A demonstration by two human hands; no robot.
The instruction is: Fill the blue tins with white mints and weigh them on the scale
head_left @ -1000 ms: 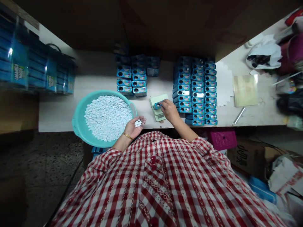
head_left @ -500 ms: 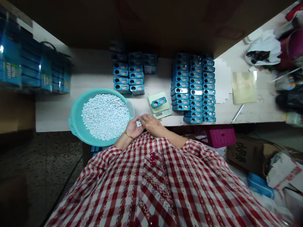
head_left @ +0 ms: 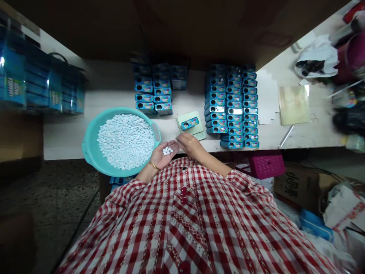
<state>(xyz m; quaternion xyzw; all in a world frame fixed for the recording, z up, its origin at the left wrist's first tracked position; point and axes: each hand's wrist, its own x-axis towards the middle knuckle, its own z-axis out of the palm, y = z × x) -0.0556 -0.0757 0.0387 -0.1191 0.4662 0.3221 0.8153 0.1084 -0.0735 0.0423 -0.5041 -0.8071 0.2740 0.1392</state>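
My left hand point(head_left: 163, 156) lies palm up beside the basin's right rim, cupping a small pile of white mints point(head_left: 167, 151). Just right of it, above the table edge, my right hand point(head_left: 190, 144) has its fingers pinched together; whatever is between the fingertips is too small and blurred to make out. Behind the right hand stands a pale green digital scale point(head_left: 201, 136), partly covered by that hand. A small blue tin point(head_left: 189, 123) with a dark round opening and some white in it rests on the scale. The turquoise basin point(head_left: 90, 125) holds a large heap of white mints point(head_left: 125, 140).
Stacked blue tins point(head_left: 144, 97) stand behind the basin, and longer rows of tins point(head_left: 235, 123) stand right of the scale. Clear packs of blue boxes point(head_left: 37, 83) sit far left. A metallic tube point(head_left: 286, 136) lies near the right front edge; a magenta basket point(head_left: 266, 164) is below.
My right hand has moved off my left palm, rightward toward the scale. The left palm has opened out, showing the mints. The tin stays on the scale.
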